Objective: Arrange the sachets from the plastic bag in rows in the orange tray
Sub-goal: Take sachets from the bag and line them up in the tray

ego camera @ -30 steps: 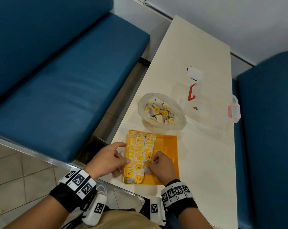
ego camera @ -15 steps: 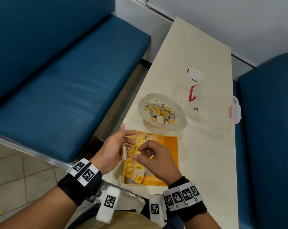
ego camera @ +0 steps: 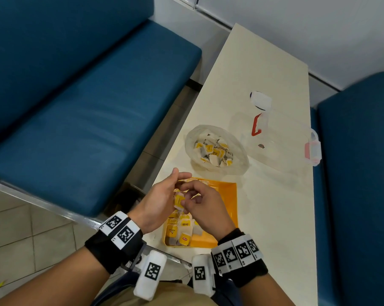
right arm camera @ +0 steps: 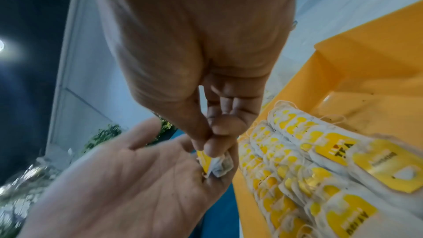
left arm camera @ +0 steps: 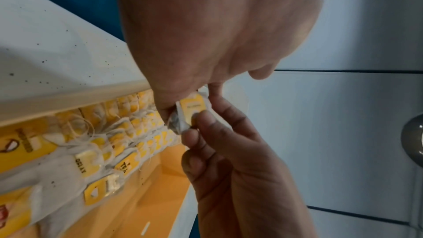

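The orange tray (ego camera: 227,208) lies at the near end of the white table, with rows of yellow-and-white sachets (ego camera: 182,230) along its left side (right arm camera: 297,151). Just above the tray's left part, my left hand (ego camera: 162,202) and right hand (ego camera: 200,202) meet around one sachet (ego camera: 179,200). The right thumb and forefinger pinch this sachet (right arm camera: 213,164) against the left hand's fingers. The left thumb presses its other side (left arm camera: 191,109). The clear plastic bag (ego camera: 215,149) stands open behind the tray with several loose sachets inside.
A clear plastic box (ego camera: 275,138) with red and pink clasps stands behind and to the right of the bag. Blue benches (ego camera: 76,118) flank the table (ego camera: 275,217) on both sides. The tray's right half is bare orange (left arm camera: 160,196).
Both hands have risen from the rows in the tray and come together above its left part, holding one sachet between them.
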The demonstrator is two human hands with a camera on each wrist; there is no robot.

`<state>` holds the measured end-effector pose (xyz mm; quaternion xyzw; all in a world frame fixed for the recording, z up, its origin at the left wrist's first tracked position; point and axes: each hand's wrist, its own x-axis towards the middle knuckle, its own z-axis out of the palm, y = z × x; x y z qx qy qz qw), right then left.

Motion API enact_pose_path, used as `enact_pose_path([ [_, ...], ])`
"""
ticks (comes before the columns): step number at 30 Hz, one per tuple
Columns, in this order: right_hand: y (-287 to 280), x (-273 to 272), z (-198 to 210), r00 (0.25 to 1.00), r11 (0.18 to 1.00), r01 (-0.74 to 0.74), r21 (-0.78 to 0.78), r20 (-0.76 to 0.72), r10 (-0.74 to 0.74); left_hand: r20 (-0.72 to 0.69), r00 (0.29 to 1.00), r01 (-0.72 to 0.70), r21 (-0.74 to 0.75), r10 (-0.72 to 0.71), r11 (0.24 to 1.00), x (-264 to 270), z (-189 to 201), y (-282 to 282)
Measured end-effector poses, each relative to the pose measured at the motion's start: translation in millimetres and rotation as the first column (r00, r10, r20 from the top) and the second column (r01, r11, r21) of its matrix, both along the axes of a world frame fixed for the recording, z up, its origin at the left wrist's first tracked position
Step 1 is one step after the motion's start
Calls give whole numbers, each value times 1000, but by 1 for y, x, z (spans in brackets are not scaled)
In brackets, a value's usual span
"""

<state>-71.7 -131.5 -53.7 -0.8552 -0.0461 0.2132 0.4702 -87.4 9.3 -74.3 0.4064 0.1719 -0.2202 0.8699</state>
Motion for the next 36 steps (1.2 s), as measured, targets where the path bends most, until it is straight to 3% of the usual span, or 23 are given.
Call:
enact_pose_path([
  [1,-2,1,0,999,999,24,27,-24,-24,-11,1000,-15,7,15,1000,0,-1,1],
  [3,-6,2,2,993,989,96,112,-78,-88,4,999,-41,187,40,982,1,-5,4],
  [6,-12,3,2,977,958,195,212,-128,-170,92,996,-41,502,-6,864,0,-16,10],
  [11,-11,1,1,970,945,216,244,-165,-179,235,960,-32,627,-150,778,-5,-20,14],
  [14,-14,1,-5,991,996,86,-15,101,-84,290,915,-48,769,-280,637,-3,-20,14],
  [16,-17,2,-7,970,983,8,-182,241,36,289,882,-55,847,-372,528,-2,-16,14],
  [19,-22,4,-6,960,991,6,-134,278,32,348,840,-107,858,-415,503,0,-11,15],
  [22,-30,7,1,984,994,97,59,143,-105,365,820,-113,858,-440,501,2,-13,15],
  [26,-40,8,1,994,980,111,164,-9,-111,326,829,-81,874,-455,479,1,-16,10],
  [31,-65,3,-15,985,994,106,13,-137,-103,241,882,-45,898,-405,437,-4,-25,18],
  [36,-83,-12,-40,944,983,5,-185,-324,-65,98,922,80,898,-375,432,-12,-35,29],
])
